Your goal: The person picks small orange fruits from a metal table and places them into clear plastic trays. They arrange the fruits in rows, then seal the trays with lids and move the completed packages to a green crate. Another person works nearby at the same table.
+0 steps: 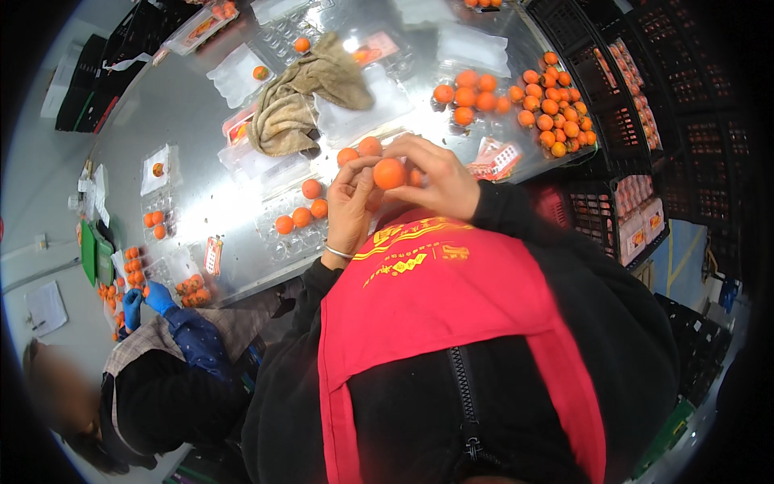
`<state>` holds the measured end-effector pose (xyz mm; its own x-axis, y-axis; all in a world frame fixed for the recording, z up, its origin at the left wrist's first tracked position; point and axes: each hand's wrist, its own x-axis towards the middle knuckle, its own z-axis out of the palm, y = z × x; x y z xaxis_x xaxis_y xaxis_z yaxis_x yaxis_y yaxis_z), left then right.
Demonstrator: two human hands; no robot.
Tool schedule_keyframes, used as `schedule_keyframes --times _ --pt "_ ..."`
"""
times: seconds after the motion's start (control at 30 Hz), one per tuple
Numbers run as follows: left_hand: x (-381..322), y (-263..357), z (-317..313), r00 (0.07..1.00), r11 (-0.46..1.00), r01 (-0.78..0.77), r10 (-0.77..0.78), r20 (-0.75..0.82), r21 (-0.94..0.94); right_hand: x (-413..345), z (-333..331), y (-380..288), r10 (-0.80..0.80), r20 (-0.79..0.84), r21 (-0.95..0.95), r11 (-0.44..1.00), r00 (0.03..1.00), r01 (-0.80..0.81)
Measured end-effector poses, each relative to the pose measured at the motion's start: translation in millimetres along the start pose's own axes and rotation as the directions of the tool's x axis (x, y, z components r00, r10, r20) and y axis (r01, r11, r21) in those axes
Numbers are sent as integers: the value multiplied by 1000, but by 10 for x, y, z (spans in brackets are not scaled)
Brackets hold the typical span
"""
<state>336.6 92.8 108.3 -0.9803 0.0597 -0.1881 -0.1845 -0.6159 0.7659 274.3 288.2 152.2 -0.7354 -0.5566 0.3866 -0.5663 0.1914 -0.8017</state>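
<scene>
An orange persimmon [390, 174] is held up between my two hands, over the near edge of the metal table. My right hand [440, 175] grips it from the right, its thumb below and fingers above. My left hand [352, 202], with a bracelet at the wrist, pinches at its left side. Part of another persimmon [416, 177] shows behind, inside the right hand's curl. Just beyond the fingers lie two more persimmons [370, 146]. Left of my left hand, several persimmons [302, 217] sit in a clear plastic tray [290, 245] with round cups.
A brown cloth [284, 121] lies among clear packs on the metal table [193, 139]. Loose persimmons [550, 107] are heaped at the right, beside black crates [592, 72]. Printed labels [494, 160] lie near my right hand. At left, a co-worker's blue-gloved hands [159, 296] handle fruit.
</scene>
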Motion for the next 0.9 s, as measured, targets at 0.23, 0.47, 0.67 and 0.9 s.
schedule_keyframes --times 0.23,0.47,0.67,0.9 --pt "34 1 -48 997 968 3 18 -81 252 -47 -67 117 212 -95 -78 972 973 -220" --pt "50 -11 -80 990 970 -11 45 -137 241 -116 -96 295 163 -279 -168 962 946 -215" --pt "53 -12 -98 990 972 -9 41 -134 234 -151 -128 331 169 -326 -166 958 930 -232" --pt "52 -17 -110 990 976 -14 45 -136 216 -158 -155 310 155 -341 -178 958 927 -226"
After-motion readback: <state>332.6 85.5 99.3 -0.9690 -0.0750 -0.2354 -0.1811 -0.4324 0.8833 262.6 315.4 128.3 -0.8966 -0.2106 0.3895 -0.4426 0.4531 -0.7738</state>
